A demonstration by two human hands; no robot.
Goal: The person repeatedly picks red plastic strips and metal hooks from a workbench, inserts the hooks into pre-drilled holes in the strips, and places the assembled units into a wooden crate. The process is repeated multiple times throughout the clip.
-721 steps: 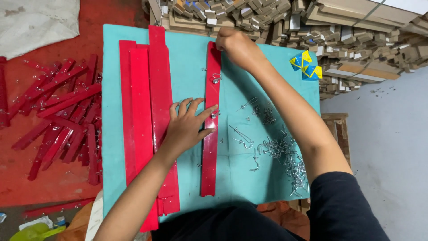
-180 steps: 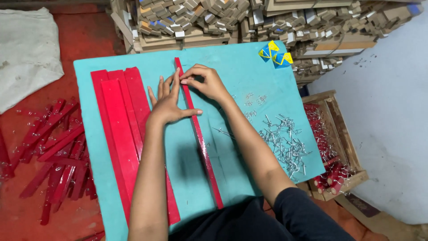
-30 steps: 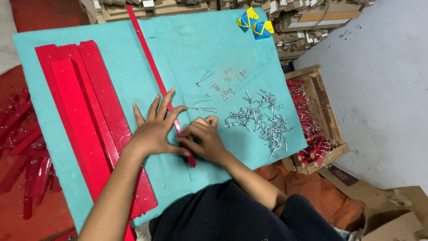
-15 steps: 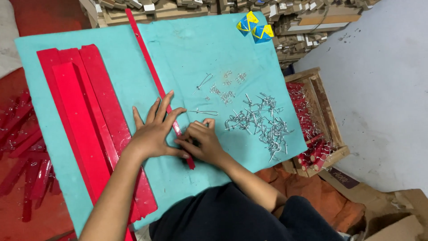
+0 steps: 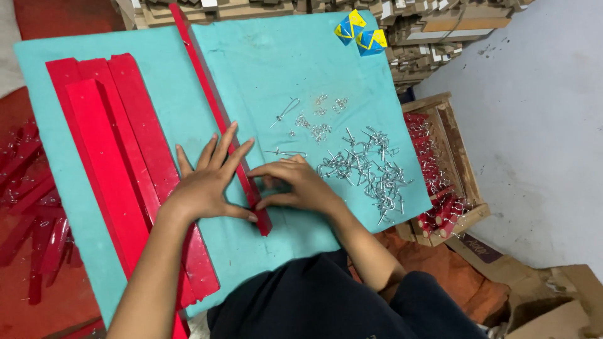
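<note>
At centre frame, my left hand point(image 5: 210, 182) is pressing flat and my right hand point(image 5: 295, 185) pinching the thin red strip's point(image 5: 217, 113) near end; finished strips point(image 5: 119, 163) lying left, hooks point(image 5: 364, 166) waiting right.

Bare mat point(image 5: 295, 69) beyond the strip point(image 5: 217, 113); hooks point(image 5: 364, 169) crowd the right.

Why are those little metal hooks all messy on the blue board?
The metal hooks lie in a loose tangled heap beside the right hand, with a few strays scattered farther up the board. Nothing else stands out.
</note>
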